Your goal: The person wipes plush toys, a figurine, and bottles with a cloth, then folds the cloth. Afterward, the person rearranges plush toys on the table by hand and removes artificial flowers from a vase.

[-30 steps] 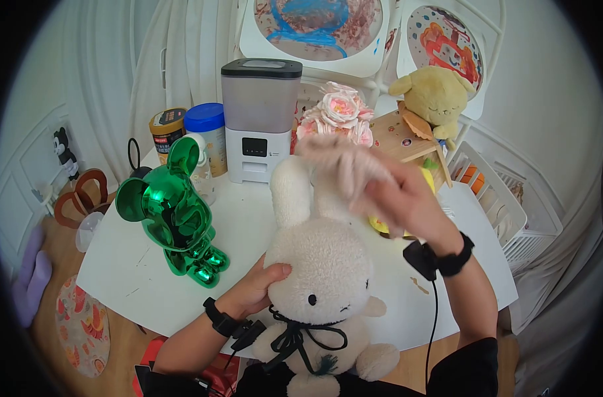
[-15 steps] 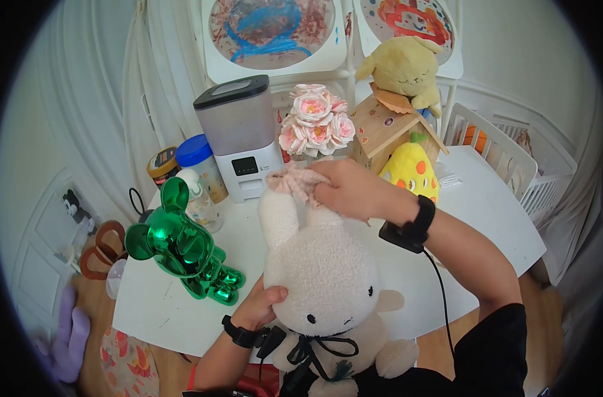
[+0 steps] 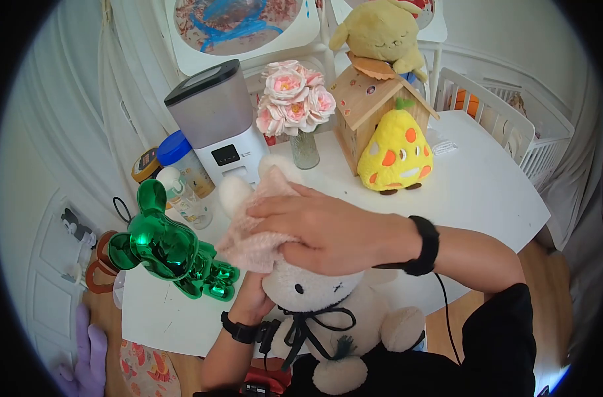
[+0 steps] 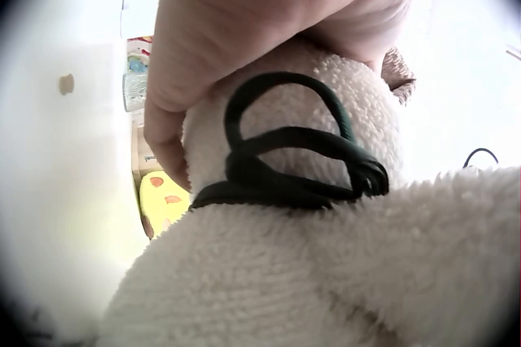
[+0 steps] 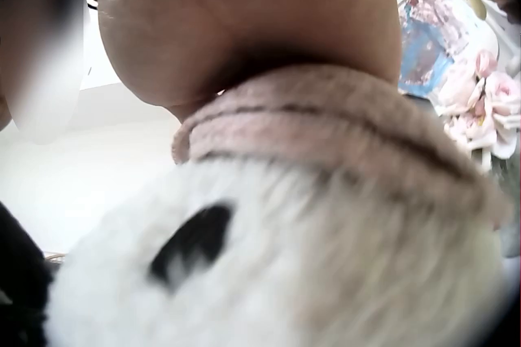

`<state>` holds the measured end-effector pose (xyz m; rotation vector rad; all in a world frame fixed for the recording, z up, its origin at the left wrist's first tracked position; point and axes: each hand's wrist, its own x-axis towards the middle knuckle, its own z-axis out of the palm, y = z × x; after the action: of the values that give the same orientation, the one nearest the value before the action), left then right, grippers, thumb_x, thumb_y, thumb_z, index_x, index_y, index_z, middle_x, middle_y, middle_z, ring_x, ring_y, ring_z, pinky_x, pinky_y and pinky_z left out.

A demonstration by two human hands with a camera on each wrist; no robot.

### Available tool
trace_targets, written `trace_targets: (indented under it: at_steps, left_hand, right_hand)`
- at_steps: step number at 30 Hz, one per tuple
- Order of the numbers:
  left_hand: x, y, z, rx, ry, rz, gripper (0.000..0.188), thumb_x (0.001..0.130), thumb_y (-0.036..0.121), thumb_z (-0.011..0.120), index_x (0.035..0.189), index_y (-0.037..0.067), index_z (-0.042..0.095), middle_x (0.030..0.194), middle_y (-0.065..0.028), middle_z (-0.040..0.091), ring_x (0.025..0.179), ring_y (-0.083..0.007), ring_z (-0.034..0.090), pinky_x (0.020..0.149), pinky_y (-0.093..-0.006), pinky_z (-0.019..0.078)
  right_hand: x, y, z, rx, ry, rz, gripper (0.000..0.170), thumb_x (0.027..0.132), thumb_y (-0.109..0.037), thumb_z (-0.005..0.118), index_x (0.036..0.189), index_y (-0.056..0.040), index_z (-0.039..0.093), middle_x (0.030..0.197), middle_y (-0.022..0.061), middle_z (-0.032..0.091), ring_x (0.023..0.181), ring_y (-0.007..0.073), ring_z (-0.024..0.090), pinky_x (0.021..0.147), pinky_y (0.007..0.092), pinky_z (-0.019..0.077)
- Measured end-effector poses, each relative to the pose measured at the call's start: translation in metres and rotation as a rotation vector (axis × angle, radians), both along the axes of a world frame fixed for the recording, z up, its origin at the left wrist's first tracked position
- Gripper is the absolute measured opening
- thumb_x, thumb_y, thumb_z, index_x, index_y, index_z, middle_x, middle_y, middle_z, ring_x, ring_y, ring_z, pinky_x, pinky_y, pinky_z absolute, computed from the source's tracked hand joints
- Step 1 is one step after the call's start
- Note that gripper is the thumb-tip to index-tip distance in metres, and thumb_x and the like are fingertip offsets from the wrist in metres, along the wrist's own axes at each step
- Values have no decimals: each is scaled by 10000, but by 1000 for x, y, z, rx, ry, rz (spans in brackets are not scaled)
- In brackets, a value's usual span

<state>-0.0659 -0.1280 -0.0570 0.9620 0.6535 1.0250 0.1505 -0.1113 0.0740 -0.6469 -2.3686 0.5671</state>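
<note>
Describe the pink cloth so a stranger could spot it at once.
At the white table's near edge is an off-white plush rabbit wearing a dark bow. The cloth lies over its head, under the right hand. Pink and textured, it contrasts with the rabbit's off-white fur.

A cream plush rabbit (image 3: pixel 346 306), its soft pile face marked by black oval eyes and a small stitched mouth, sits facing the near side with its rounded feet nearest. A dark green ribbon (image 3: pixel 302 318) is tied in a bow at its neck. A pale pink knitted cap (image 3: pixel 245 246), crumpled, covers its crown, the white ear tips showing at the far side.
</note>
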Motion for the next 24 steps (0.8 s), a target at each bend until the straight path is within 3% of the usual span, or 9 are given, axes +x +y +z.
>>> trace_targets:
  at_steps: [2, 4, 6, 8, 10, 13, 16, 20, 24]
  left_hand:
    - [3, 3, 5, -45, -191, -122, 504, 1050, 366, 506, 1466, 87, 456, 1444, -121, 549, 1291, -270, 573, 1100, -441, 464]
    - [16, -1, 34, 178, 331, -147, 504, 1060, 335, 503, 1488, 81, 429, 1456, -141, 528, 1305, -277, 559, 1097, -434, 477]
    - [9, 6, 10, 322, 218, -165, 514, 1069, 306, 490, 1517, 79, 381, 1453, -182, 508, 1284, -307, 572, 1077, -435, 506]
    - [-3, 15, 7, -167, -389, -491, 510, 1074, 310, 454, 1512, 58, 386, 1450, -218, 491, 1272, -318, 577, 1078, -425, 506]
    - [1, 13, 6, -242, -464, -372, 516, 1041, 325, 471, 1459, 24, 450, 1406, -209, 538, 1232, -308, 601, 1064, -412, 501]
    - [8, 19, 0, -251, -94, 30, 584, 946, 351, 555, 1414, 13, 471, 1356, -153, 599, 1219, -275, 601, 1048, -426, 482]
    - [10, 13, 11, -246, -41, 21, 602, 944, 351, 557, 1428, 7, 456, 1363, -152, 594, 1231, -276, 596, 1067, -425, 471]
    - [10, 11, 9, -213, -57, 25, 625, 932, 348, 554, 1449, 15, 438, 1388, -157, 581, 1248, -285, 591, 1076, -433, 469]
    - [3, 15, 4, -216, -165, -57, 670, 912, 353, 548, 1474, 13, 416, 1413, -173, 567, 1278, -306, 578, 1081, -447, 473]
  right_hand:
    - [-3, -7, -13, 96, -55, 48, 462, 859, -93, 548, 1311, -14, 605, 1412, 218, 558, 1431, 336, 424, 1223, 505, 228]
    - [-1, -16, -18, 127, -100, 146, 490, 824, -89, 555, 1307, -35, 618, 1414, 165, 574, 1439, 320, 415, 1235, 562, 145]
    - [2, -29, -27, 131, -47, 196, 442, 830, -88, 558, 1260, -26, 638, 1359, 160, 605, 1405, 313, 449, 1234, 550, 165]
    - [9, -43, -36, 136, -1, 255, 396, 836, -88, 561, 1214, -18, 658, 1305, 156, 636, 1371, 306, 483, 1233, 539, 186]
    - [19, -56, -44, 10, -45, 324, 433, 827, -73, 566, 1249, -28, 652, 1330, 135, 631, 1399, 291, 459, 1241, 560, 144]
    - [44, -71, -50, -174, -99, 337, 520, 821, -38, 569, 1340, -23, 603, 1408, 145, 584, 1450, 298, 406, 1254, 549, 87]
    - [75, -83, -42, -358, -117, 326, 552, 819, 12, 549, 1371, 0, 572, 1464, 150, 542, 1483, 299, 366, 1251, 537, 87]
    - [117, -95, -34, -604, -62, 345, 523, 803, 43, 521, 1319, 29, 602, 1421, 197, 568, 1432, 337, 437, 1213, 484, 237]
    - [138, -102, -6, -800, 220, -80, 476, 698, -60, 523, 1104, 105, 706, 1130, 223, 720, 1164, 343, 659, 1087, 428, 456]
